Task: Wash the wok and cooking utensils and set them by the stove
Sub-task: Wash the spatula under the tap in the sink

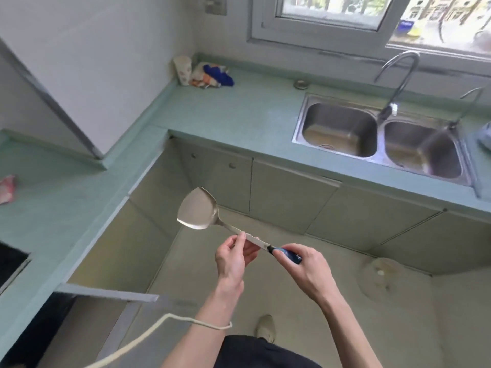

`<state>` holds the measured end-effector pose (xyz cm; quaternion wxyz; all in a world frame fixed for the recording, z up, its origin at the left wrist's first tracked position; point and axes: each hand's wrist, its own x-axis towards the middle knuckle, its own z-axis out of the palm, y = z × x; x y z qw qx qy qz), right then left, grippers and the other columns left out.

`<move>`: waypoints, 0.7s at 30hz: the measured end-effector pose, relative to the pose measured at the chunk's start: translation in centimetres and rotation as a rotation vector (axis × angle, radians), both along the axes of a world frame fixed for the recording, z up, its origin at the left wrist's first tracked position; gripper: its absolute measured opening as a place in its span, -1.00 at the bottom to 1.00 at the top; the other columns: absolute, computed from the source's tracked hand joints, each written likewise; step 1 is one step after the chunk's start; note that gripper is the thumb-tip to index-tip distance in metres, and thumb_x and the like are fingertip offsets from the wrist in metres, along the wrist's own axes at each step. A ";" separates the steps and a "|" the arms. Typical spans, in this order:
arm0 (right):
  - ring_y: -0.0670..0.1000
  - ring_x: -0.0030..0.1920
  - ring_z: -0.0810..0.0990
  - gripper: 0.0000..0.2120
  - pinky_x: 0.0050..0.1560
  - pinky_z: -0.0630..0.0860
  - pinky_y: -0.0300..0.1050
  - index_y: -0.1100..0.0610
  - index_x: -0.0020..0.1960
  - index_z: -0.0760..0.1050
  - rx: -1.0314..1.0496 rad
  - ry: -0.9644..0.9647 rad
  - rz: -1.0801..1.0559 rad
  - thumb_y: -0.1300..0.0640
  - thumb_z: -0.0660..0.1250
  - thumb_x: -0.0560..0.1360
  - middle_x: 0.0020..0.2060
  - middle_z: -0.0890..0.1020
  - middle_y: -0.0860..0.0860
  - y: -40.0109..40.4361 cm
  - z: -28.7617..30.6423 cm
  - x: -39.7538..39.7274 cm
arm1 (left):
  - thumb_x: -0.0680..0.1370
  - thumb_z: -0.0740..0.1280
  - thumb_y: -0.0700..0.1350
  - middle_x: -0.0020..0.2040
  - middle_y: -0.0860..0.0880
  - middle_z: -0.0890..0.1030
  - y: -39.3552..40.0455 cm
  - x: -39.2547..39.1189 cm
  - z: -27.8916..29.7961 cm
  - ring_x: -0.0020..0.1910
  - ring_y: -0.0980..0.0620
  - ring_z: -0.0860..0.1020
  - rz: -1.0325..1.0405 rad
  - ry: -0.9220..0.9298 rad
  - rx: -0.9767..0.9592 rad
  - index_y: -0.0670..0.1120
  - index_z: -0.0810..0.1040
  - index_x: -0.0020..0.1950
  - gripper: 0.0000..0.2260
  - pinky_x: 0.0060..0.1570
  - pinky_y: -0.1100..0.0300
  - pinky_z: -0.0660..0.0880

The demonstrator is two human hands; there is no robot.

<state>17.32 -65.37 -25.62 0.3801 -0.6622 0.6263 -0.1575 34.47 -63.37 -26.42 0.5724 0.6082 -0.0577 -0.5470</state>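
A steel spatula (202,212) is held above the floor, its blue handle gripped by the right hand (305,272), its shaft pinched by the left hand (232,257); judged light, rigid, slippery when wet.

Bright daylight via window (332,9), soft blur, wide-angle edge warp

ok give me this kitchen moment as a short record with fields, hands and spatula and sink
left hand: pinches the metal shaft of the spatula
right hand: grips the blue handle
spatula: held in the air over the floor, blade up and to the left, looks clean
sink: double basin, both basins without dishes, tap shows no water running
counter: cup and cloth in the far corner
wok: not in view
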 end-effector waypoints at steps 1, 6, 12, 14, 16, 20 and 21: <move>-0.19 -0.14 0.59 -0.77 -0.21 0.45 -0.25 -0.18 -0.10 0.66 -0.024 0.014 -0.036 -0.30 0.37 0.52 -0.23 0.66 -0.24 -1.1 0.1 -1.0 | 0.67 0.29 -0.12 -0.16 -0.13 0.74 -1.4 -1.2 0.3 -0.19 -0.01 0.72 -0.020 -0.004 -0.006 -0.24 0.58 0.04 -0.81 -0.20 0.20 0.64; -0.21 -0.13 0.59 -0.75 -0.21 0.41 -0.27 -0.19 -0.10 0.68 -0.056 0.013 -0.170 -0.32 0.35 0.52 -0.24 0.67 -0.26 -5.3 -0.1 -4.9 | 0.67 0.31 -0.12 -0.10 -0.16 0.73 -7.5 -5.1 1.0 -0.13 -0.05 0.73 -0.130 -0.036 -0.012 -0.19 0.60 -0.03 -0.83 -0.12 0.15 0.63; -0.23 -0.16 0.60 -0.76 -0.21 0.43 -0.27 -0.19 -0.12 0.68 -0.039 -0.011 -0.261 -0.30 0.36 0.53 -0.27 0.67 -0.26 -12.0 -0.3 -8.4 | 0.65 0.34 -0.15 -0.09 -0.17 0.74 -16.1 -8.4 0.4 -0.13 -0.06 0.73 -0.228 -0.025 0.005 -0.23 0.61 0.01 -0.85 -0.13 0.16 0.67; -0.21 -0.17 0.61 -0.75 -0.21 0.47 -0.24 -0.18 -0.14 0.68 -0.040 0.003 -0.285 -0.30 0.36 0.52 -0.28 0.67 -0.26 -15.0 -0.1 -9.6 | 0.64 0.35 -0.15 -0.06 -0.21 0.73 -19.5 -9.3 0.1 -0.12 -0.09 0.72 -0.259 -0.013 0.002 -0.27 0.62 0.04 -0.83 -0.14 0.16 0.67; -0.20 -0.18 0.61 -0.72 -0.20 0.49 -0.21 -0.16 -0.14 0.68 -0.042 0.034 -0.304 -0.32 0.35 0.52 -0.28 0.67 -0.24 -18.5 -0.1 -10.7 | 0.63 0.37 -0.17 -0.07 -0.22 0.73 -23.3 -10.2 -0.2 -0.14 -0.09 0.72 -0.285 -0.002 0.002 -0.30 0.62 0.06 -0.82 -0.18 0.17 0.67; -0.18 -0.19 0.62 -0.70 -0.19 0.49 -0.22 -0.15 -0.13 0.70 -0.047 0.077 -0.319 -0.33 0.34 0.51 -0.28 0.68 -0.22 -26.2 0.5 -12.2 | 0.61 0.39 -0.19 -0.10 -0.22 0.73 -31.5 -11.4 -0.3 -0.16 -0.10 0.72 -0.314 0.031 -0.020 -0.31 0.61 0.07 -0.83 -0.22 0.17 0.66; -0.17 -0.20 0.62 -0.69 -0.18 0.50 -0.21 -0.15 -0.13 0.70 -0.042 0.084 -0.330 -0.34 0.34 0.51 -0.29 0.68 -0.21 -28.1 0.7 -12.5 | 0.61 0.39 -0.19 -0.11 -0.22 0.73 -33.6 -11.7 -0.1 -0.17 -0.11 0.72 -0.325 0.037 -0.020 -0.30 0.61 0.06 -0.84 -0.22 0.16 0.66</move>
